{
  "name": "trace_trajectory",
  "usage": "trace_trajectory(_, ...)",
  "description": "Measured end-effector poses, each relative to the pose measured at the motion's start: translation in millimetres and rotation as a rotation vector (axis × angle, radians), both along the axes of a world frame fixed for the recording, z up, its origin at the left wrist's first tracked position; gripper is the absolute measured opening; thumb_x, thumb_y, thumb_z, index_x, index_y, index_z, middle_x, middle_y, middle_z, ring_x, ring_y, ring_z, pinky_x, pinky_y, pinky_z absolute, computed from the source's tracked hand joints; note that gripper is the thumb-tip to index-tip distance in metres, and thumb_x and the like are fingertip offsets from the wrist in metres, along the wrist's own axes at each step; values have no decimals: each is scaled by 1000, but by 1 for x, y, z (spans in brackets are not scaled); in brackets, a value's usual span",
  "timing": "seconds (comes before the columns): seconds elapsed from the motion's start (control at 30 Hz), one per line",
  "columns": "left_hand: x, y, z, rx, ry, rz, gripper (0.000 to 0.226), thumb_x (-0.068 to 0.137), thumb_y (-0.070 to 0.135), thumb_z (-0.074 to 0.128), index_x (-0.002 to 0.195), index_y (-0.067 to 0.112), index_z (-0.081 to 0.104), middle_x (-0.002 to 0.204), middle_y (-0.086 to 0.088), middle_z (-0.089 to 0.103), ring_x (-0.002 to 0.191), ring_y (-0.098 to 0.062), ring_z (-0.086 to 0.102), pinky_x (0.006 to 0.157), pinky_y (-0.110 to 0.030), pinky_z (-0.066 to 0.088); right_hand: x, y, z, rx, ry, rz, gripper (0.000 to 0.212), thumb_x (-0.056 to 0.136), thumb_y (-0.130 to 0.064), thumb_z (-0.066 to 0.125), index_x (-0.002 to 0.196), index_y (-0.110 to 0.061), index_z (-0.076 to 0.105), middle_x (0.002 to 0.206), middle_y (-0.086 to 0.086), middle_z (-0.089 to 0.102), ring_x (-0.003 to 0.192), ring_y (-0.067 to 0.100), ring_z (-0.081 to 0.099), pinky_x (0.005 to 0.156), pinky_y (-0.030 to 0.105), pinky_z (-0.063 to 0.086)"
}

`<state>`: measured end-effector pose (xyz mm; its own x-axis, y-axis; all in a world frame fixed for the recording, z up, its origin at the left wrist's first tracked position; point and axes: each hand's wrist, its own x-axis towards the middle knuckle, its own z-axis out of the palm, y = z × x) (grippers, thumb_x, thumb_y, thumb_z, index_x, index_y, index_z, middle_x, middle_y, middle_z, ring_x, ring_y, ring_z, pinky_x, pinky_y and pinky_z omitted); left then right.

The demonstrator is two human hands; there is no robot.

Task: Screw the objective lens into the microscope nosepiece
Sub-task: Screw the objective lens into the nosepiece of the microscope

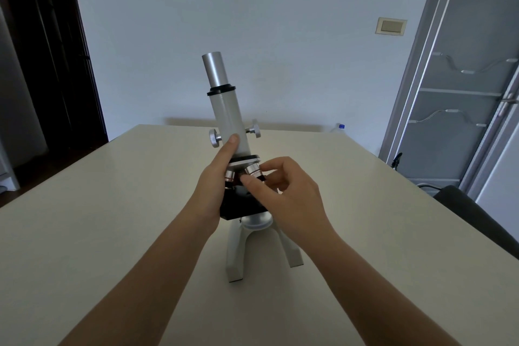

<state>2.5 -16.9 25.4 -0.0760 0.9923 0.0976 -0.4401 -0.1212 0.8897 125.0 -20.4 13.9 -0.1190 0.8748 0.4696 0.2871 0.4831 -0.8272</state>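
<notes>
A white microscope [227,118] stands upright in the middle of the cream table [112,205]. Its black nosepiece [243,159] sits at the bottom of the tube. A silver objective lens [253,170] hangs from the nosepiece, and my right hand [283,191] pinches it between thumb and fingers. A second objective lens [229,176] with a red band shows to the left. My left hand [214,182] wraps the tube's lower left side, with its thumb up against the tube. The black stage [241,205] lies just under the lenses.
Two silver focus knobs [214,137] stick out on either side of the tube. A dark chair back [471,213] stands at the table's right edge. A bottle with a blue cap [340,127] sits past the far right corner. A white wall is behind.
</notes>
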Motion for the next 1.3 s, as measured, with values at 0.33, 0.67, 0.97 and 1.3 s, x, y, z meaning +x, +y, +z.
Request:
trace_trajectory(0.33, 0, 2, -2, -1, 49, 32, 40, 77, 53, 59, 71, 17, 73, 74, -9, 69, 70, -24, 65, 63, -28, 56, 0, 4, -2, -12, -69, -9, 12, 82, -35, 58, 87, -28, 66, 80, -9, 70, 78, 3, 63, 71, 19, 48)
trace_trajectory(0.67, -1, 2, -2, -6, 38, 8, 41, 77, 51, 59, 79, 13, 72, 73, -7, 70, 67, -22, 68, 62, -28, 55, 0, -1, 0, 3, -69, -43, 29, 71, -43, 71, 92, -30, 57, 72, -14, 63, 73, 1, 61, 65, 14, 45)
trace_trajectory(0.97, 0, 4, -5, -6, 99, 32, 40, 68, 56, 63, 68, 19, 76, 75, -7, 72, 72, -23, 68, 76, -33, 55, 2, -1, 1, 28, -51, -69, 13, 77, -36, 66, 81, -26, 59, 71, -10, 70, 70, 2, 66, 72, 31, 55)
trace_trajectory(1.3, 0, 7, -7, -3, 148, 34, 49, 56, 61, 65, 73, 17, 75, 74, -8, 71, 67, -22, 65, 74, -35, 53, 9, 6, 5, -121, 103, 89, 13, 75, -25, 72, 80, -14, 67, 68, -1, 73, 68, 10, 69, 66, 22, 52)
